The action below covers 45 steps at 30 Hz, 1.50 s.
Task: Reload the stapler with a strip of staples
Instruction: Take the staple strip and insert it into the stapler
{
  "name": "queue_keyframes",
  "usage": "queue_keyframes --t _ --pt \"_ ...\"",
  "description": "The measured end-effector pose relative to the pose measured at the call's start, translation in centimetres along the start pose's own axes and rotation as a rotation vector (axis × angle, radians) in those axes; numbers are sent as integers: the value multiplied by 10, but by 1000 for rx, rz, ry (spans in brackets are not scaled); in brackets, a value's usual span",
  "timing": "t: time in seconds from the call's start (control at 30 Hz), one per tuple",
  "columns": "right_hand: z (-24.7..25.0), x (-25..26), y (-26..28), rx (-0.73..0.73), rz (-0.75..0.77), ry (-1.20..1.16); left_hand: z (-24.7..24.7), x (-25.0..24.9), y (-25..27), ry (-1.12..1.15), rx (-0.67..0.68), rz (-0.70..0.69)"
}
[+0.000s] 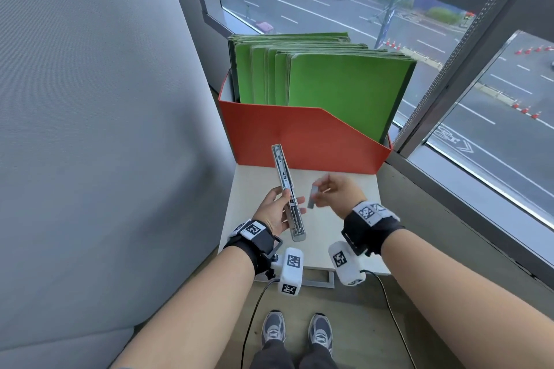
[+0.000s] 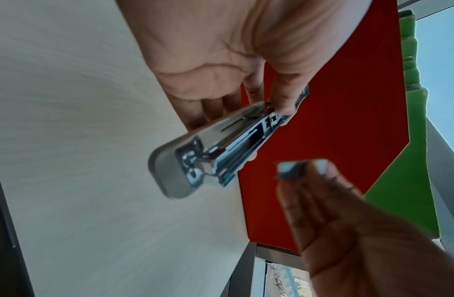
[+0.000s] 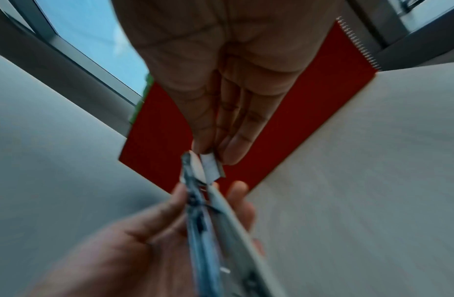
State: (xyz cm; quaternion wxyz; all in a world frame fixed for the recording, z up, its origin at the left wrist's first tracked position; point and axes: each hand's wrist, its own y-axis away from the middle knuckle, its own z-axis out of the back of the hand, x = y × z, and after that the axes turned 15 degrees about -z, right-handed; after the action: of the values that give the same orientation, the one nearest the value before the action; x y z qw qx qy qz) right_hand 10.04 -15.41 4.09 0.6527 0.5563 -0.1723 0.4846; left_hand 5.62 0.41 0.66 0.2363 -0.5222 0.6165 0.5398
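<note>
My left hand grips a grey stapler that is swung fully open, its metal staple channel facing up, above the small pale table. In the left wrist view the stapler lies across the fingers, thumb on its metal rail. My right hand pinches a short silver staple strip just to the right of the stapler, a small gap between them. The right wrist view shows the staple strip at the fingertips, close to the stapler. The strip is blurred in the left wrist view.
A red file box full of green folders stands at the back of the table. A grey padded partition rises on the left; a window runs along the right. My shoes are on the floor below the table's front edge.
</note>
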Motion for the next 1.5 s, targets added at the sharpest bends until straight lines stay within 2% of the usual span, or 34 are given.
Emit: queue_keyframes --t 0.1,0.23,0.57,0.8,0.97,1.33,1.43,1.5 --pt "0 26 12 118 75 -29 -3 -1 2 -9 -17 17" --pt "-10 34 17 157 86 42 -6 -1 3 -36 -7 18" --pt "-18 30 15 99 103 157 -3 -2 0 -55 -14 20" --pt "-23 35 19 86 198 318 0 1 -6 -85 -44 33" --pt "-25 29 18 25 232 501 1 -1 -7 -79 -68 25" --pt "-19 -4 24 -29 429 729 -5 -4 -10 -59 -55 28" --pt "-15 -4 28 12 459 870 -5 -3 -10 -54 -58 36" --pt "-8 6 27 68 436 841 -6 -4 -7 -52 -71 29"
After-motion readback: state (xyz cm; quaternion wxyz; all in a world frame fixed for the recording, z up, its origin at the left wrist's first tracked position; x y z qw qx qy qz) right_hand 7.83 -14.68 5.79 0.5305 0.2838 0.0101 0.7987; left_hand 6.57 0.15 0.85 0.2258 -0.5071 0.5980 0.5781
